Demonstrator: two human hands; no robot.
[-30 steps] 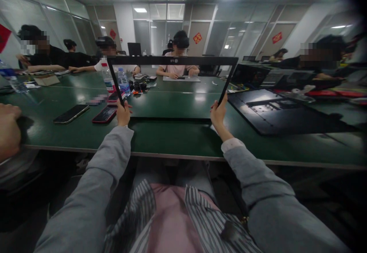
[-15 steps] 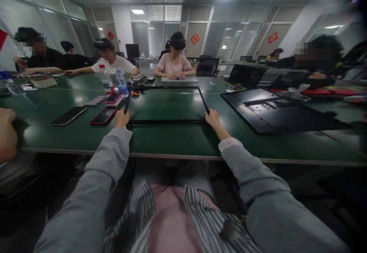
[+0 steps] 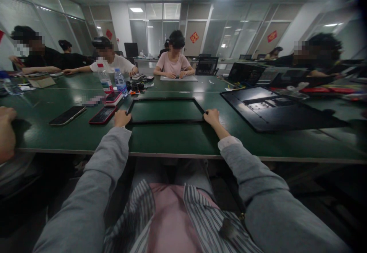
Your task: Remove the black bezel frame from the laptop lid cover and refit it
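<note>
A thin black rectangular frame (image 3: 169, 121), its middle showing the green table (image 3: 172, 140) through it, lies flat or nearly flat in front of me. My left hand (image 3: 122, 118) is closed round its left side, near the front corner. On the opposite side my right hand (image 3: 212, 118) grips the frame close to its front right corner. Whether the frame's front edge touches the tabletop I cannot tell. Right of my right hand rests a large black panel (image 3: 275, 111), like the back cover of a screen. A red-edged phone (image 3: 102, 115) lies just left of my left hand.
Another phone (image 3: 67, 115) lies further left. Two plastic bottles, one red-capped (image 3: 105, 80) and one blue-capped (image 3: 120, 82), stand behind the phones. Co-workers sit around the table; one person's hand (image 3: 6, 132) is at the left edge. An open laptop (image 3: 246, 74) stands at the back right.
The frame's far edge has come down, so the frame now lies flatter on the table. Both my hands keep their grip in nearly the same places.
</note>
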